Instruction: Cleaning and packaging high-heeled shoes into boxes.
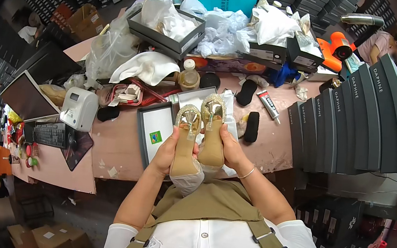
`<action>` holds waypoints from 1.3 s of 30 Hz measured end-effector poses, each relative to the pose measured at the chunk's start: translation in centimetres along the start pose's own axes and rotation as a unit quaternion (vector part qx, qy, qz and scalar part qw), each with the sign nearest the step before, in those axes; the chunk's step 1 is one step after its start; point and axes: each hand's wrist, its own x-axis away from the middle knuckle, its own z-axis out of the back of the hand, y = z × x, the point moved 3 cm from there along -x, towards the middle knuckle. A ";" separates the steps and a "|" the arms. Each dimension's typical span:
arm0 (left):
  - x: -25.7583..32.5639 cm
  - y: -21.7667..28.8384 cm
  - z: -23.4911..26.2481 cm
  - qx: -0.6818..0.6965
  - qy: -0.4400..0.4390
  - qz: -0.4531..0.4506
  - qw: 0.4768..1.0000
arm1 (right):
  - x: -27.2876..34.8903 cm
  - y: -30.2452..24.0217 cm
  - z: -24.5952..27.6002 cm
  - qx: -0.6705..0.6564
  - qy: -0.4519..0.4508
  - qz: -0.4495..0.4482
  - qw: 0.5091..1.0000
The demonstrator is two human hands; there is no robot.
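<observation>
My left hand (167,151) is wrapped round one heeled shoe (183,156), and my right hand (230,147) grips a second heeled shoe (212,146) beside it. Both shoes have tan soles turned up toward me, clear heels and glittery gold straps. White wrapping covers the toe end of the left shoe. They are held side by side over an open grey shoebox (143,134) with a white inside, partly hidden by my left hand. A green sticker (155,137) lies in that box. White paper (229,100) shows behind the right shoe.
Black pads (252,127) and a glue tube (268,106) lie right of the shoes. A bottle (189,77) and a red basket (127,94) stand beyond. Stacked grey shoeboxes (359,120) rise at right; a label printer (79,108) and keyboard (50,133) sit left.
</observation>
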 end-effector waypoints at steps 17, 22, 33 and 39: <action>2.0 0.8 0.6 -0.054 -0.037 -0.019 0.998 | 0.8 1.6 -0.1 0.112 -0.002 0.071 0.991; 0.9 2.2 2.8 -0.106 0.036 -0.013 0.994 | -1.9 1.7 0.3 0.105 0.031 0.062 0.992; -1.9 3.1 5.8 -0.180 0.080 0.022 0.980 | -2.1 -0.4 20.5 0.628 0.323 0.079 0.704; -3.3 3.7 4.9 -0.118 0.078 0.036 0.989 | -3.1 1.9 19.7 0.505 0.371 0.192 0.755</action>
